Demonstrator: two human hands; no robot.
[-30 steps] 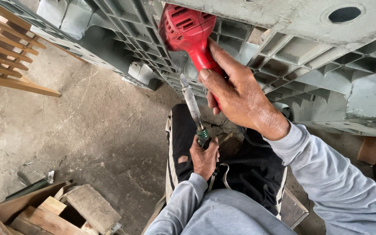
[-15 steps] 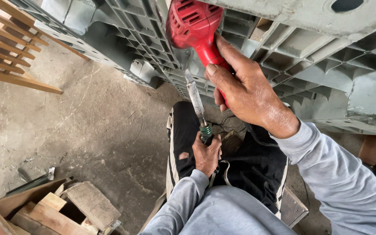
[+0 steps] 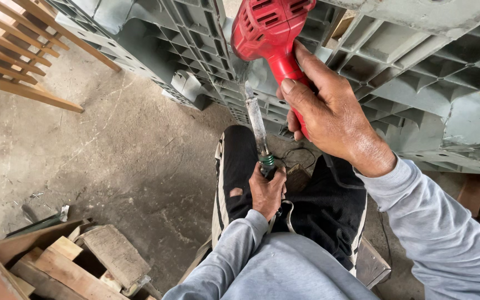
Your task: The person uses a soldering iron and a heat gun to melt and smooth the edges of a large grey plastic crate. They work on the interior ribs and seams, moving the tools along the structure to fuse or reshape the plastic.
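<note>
Working a red power tool (image 3: 270,33) against a grey ribbed plastic pallet (image 3: 418,72), seated on bare concrete floor (image 3: 112,161).
Right hand (image 3: 329,119), arm raised, closes its grip round the tool's handle just before the pallet; left hand (image 3: 266,191), below it, grips a green-collared chisel (image 3: 258,130) pointing up at the pallet. Wood scraps (image 3: 56,261) lie well left.
</note>
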